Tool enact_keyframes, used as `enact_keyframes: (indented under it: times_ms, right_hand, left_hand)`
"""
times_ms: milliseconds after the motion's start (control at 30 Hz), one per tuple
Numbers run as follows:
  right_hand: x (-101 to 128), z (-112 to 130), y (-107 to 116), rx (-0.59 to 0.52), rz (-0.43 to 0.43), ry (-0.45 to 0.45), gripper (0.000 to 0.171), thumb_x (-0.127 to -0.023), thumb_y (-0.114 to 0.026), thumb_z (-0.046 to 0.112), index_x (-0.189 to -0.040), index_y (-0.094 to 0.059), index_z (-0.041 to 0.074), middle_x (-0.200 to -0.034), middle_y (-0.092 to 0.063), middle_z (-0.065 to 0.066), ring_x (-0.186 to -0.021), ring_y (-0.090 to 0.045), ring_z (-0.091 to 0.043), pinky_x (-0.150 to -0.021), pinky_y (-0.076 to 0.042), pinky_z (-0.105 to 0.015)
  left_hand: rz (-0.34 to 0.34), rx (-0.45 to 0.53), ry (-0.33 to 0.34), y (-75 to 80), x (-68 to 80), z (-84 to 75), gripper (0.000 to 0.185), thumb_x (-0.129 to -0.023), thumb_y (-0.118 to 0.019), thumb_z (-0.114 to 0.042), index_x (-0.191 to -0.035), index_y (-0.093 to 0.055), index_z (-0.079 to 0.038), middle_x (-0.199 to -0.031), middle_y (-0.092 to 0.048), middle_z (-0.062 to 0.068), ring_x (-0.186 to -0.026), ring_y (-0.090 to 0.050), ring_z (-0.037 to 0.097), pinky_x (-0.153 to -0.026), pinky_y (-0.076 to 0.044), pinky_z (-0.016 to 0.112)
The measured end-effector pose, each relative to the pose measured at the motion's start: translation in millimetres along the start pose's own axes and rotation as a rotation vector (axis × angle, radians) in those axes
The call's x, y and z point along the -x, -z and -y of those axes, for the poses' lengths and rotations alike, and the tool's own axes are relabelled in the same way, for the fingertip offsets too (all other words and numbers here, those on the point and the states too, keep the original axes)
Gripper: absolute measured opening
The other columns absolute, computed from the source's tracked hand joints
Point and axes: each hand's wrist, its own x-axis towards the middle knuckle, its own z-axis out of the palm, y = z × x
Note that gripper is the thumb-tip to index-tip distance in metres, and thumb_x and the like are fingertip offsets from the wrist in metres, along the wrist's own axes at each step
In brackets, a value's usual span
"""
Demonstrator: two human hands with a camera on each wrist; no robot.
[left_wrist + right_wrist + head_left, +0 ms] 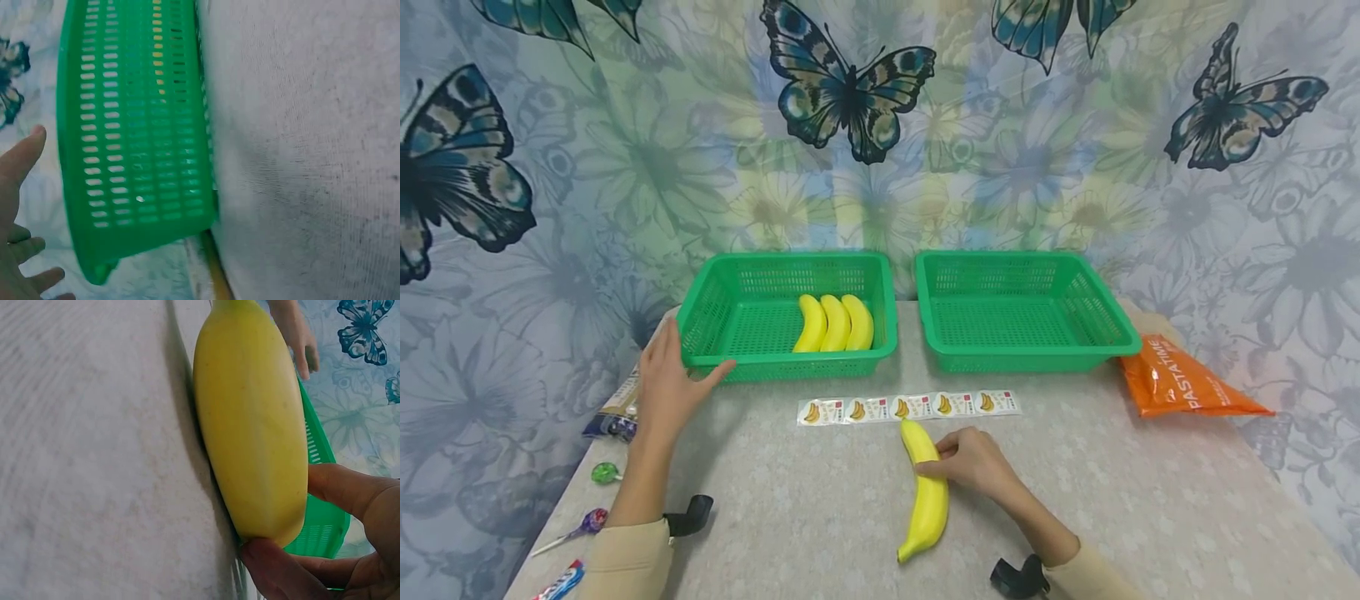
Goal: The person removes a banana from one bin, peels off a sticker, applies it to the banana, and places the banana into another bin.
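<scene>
a: what's left of the sticker strip?

b: the left hand, its grip loose with fingers straight, resting at the front left corner of the left basket, which holds three bananas.

a: and right?

b: just below the strip, the right hand pinches a banana lying on the desk. an empty basket sits above the strip, an orange packet farther right.

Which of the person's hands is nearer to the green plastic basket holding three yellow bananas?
Left. The left hand is at the front corner of the green plastic basket; the right hand grips a loose banana on the table.
</scene>
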Motion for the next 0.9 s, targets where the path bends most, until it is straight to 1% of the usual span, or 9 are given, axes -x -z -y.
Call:
enact_keyframes:
  times_ms: [67,167,267,333,433,567,633,767,900]
  right_hand:
    - [1,0,0,-0.006,0.0,0.002,0.047,-0.066,-0.086,0.043,-0.093,-0.077,0.006,-0.076,-0.069,0.001,-0.068,-0.057,-0.012,-0.057,-0.046,-0.024]
    - [3,-2,0,-0.007,0.008,-0.003,0.049,-0.067,-0.086,0.043,-0.094,-0.077,0.004,-0.077,-0.069,0.001,-0.069,-0.057,-0.012,-0.057,-0.046,-0.024]
    - [6,-4,-1,-0.011,0.022,-0.021,0.05,-0.067,-0.086,0.043,-0.096,-0.076,0.003,-0.077,-0.068,0.001,-0.069,-0.057,-0.012,-0.057,-0.046,-0.024]
    - [8,-4,-2,-0.012,0.025,-0.022,0.051,-0.067,-0.086,0.043,-0.096,-0.076,0.002,-0.076,-0.068,0.001,-0.068,-0.057,-0.012,-0.057,-0.047,-0.024]
    - [8,-5,-2,-0.01,0.022,-0.018,0.05,-0.067,-0.086,0.043,-0.096,-0.076,0.003,-0.076,-0.067,0.001,-0.067,-0.057,-0.012,-0.056,-0.046,-0.024]
    - [7,-3,-1,-0.005,0.018,0.002,0.05,-0.068,-0.086,0.043,-0.095,-0.076,0.003,-0.075,-0.067,0.001,-0.067,-0.057,-0.012,-0.055,-0.046,-0.025]
    - [6,-2,0,-0.006,0.022,0.01,0.05,-0.068,-0.086,0.043,-0.096,-0.076,0.002,-0.075,-0.068,0.001,-0.067,-0.057,-0.012,-0.055,-0.046,-0.025]
    - [5,-1,1,-0.009,0.027,0.013,0.05,-0.068,-0.086,0.043,-0.096,-0.076,0.002,-0.075,-0.068,0.001,-0.067,-0.058,-0.012,-0.056,-0.046,-0.025]
    - [6,0,0,-0.008,0.025,0.015,0.05,-0.068,-0.085,0.043,-0.097,-0.077,0.003,-0.076,-0.069,0.001,-0.067,-0.057,-0.011,-0.056,-0.046,-0.024]
  left_hand:
    - [-0.031,-0.05,-0.091,2.2,7.2,-9.1,0.108,-0.081,-0.074,-0.05,-0.156,-0.013,-0.003,-0.156,-0.028,0.027,-0.137,-0.029,0.052,-0.109,-0.026,0.069]
    - [-0.058,-0.049,-0.243,-0.8,22.2,-20.7,0.104,-0.076,-0.079,-0.044,-0.155,-0.023,-0.005,-0.15,-0.038,0.026,-0.133,-0.037,0.049,-0.106,-0.031,0.067]
    - [-0.04,-0.017,-0.392,-9.5,40.2,-28.7,0.1,-0.073,-0.081,-0.043,-0.151,-0.033,-0.003,-0.146,-0.045,0.024,-0.13,-0.043,0.046,-0.104,-0.036,0.064]
    - [0.001,-0.034,-0.455,-15.5,50.7,-33.9,0.098,-0.072,-0.081,-0.046,-0.148,-0.039,-0.001,-0.144,-0.048,0.023,-0.128,-0.046,0.044,-0.102,-0.039,0.063]
    - [0.117,-0.073,-0.469,-23.4,60.9,-41.6,0.096,-0.072,-0.08,-0.051,-0.146,-0.043,-0.002,-0.145,-0.05,0.019,-0.129,-0.048,0.041,-0.103,-0.04,0.061]
    - [0.3,-0.11,-0.417,-31.9,64.7,-48.4,0.096,-0.075,-0.073,-0.061,-0.148,-0.041,-0.008,-0.149,-0.047,0.014,-0.135,-0.045,0.039,-0.105,-0.039,0.062]
    - [0.358,-0.104,-0.408,-36.3,64.9,-49.3,0.097,-0.076,-0.071,-0.064,-0.149,-0.041,-0.008,-0.151,-0.045,0.012,-0.136,-0.044,0.038,-0.106,-0.038,0.062]
    - [0.419,-0.083,-0.419,-49.2,65.0,-47.3,0.097,-0.077,-0.068,-0.067,-0.148,-0.042,-0.008,-0.152,-0.044,0.012,-0.137,-0.043,0.039,-0.109,-0.036,0.061]
    - [0.428,-0.099,-0.444,-63.9,63.9,-40.9,0.096,-0.077,-0.067,-0.068,-0.147,-0.043,-0.007,-0.15,-0.046,0.014,-0.136,-0.045,0.039,-0.109,-0.038,0.059]
